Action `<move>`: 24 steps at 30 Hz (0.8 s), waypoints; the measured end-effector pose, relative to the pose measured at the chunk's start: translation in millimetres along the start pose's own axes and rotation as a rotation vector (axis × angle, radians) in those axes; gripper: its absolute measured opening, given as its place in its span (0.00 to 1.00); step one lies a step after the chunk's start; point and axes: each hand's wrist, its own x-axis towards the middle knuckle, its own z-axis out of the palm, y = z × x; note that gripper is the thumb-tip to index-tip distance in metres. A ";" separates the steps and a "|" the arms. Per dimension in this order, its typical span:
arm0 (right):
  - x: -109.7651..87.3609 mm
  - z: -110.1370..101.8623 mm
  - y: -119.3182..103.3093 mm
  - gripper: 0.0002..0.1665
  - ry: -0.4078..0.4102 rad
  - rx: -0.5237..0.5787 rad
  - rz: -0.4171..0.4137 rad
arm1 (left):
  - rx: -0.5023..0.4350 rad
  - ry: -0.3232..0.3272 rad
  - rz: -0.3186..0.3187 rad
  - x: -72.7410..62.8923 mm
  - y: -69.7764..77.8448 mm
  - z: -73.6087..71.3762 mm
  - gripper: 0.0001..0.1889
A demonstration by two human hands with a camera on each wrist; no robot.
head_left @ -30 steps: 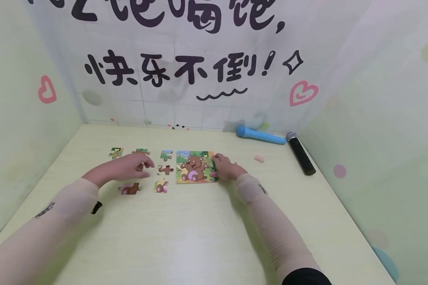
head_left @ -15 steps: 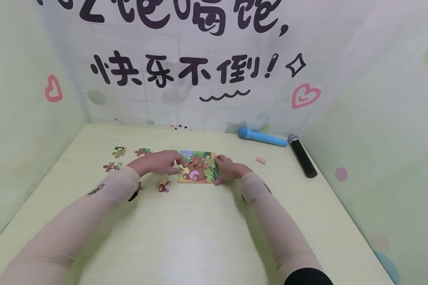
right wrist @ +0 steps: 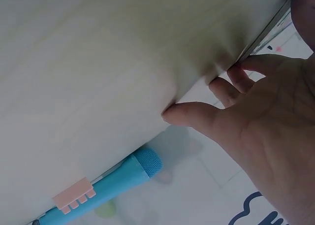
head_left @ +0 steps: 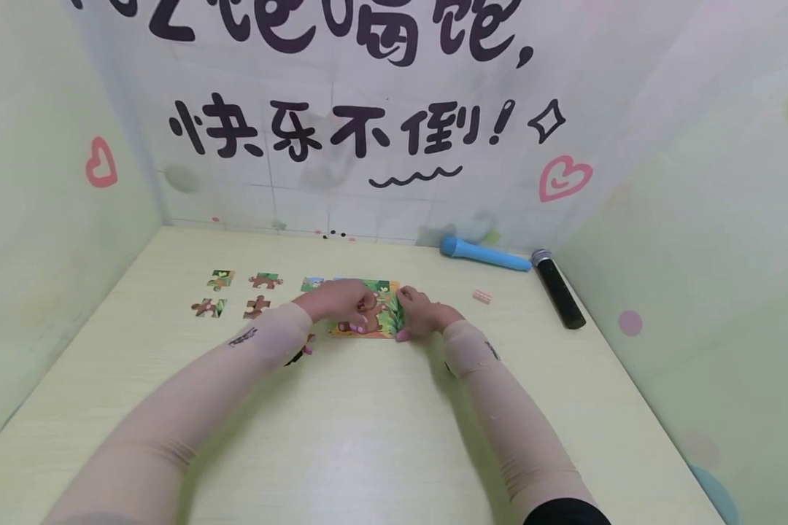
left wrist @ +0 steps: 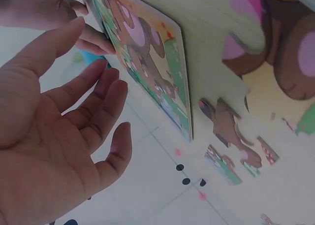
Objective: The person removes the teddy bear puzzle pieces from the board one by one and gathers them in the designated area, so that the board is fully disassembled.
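The square puzzle board [head_left: 386, 295] with a bear picture lies on the table. My left hand [head_left: 348, 300] is over its left part, fingers loosely bent. In the left wrist view my left hand [left wrist: 64, 116] has nothing between its fingers, and the board [left wrist: 152, 62] shows beyond the fingertips. My right hand [head_left: 422, 312] holds the board's right edge. The right wrist view shows my right hand [right wrist: 261, 112] with bent fingers at the thin board edge. Loose puzzle pieces, such as a bear piece [head_left: 259, 306], lie left of the board; one is mostly hidden by my left wrist.
A blue toy microphone [head_left: 486, 254] and a black microphone [head_left: 558, 288] lie at the back right of the table [head_left: 381, 430]. A small pink piece [head_left: 482, 297] lies right of the board. Cloth-covered walls [head_left: 394, 197] border the back and sides.
My left hand has moved right, from above the loose pieces to over the board's left part. My right hand stays at the right edge. The head view has shifted slightly.
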 end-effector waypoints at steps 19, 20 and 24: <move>1.1 1.6 1.5 0.62 0.004 -0.033 0.008 | 0.001 0.021 -0.159 29.3 10.3 25.8 0.18; 1.6 1.9 1.8 0.62 0.000 -0.038 0.011 | 0.001 0.022 -0.162 29.6 10.5 26.1 0.19; 2.8 2.3 3.1 0.62 -0.005 -0.036 0.017 | -0.014 0.029 -0.165 28.2 12.3 25.8 0.18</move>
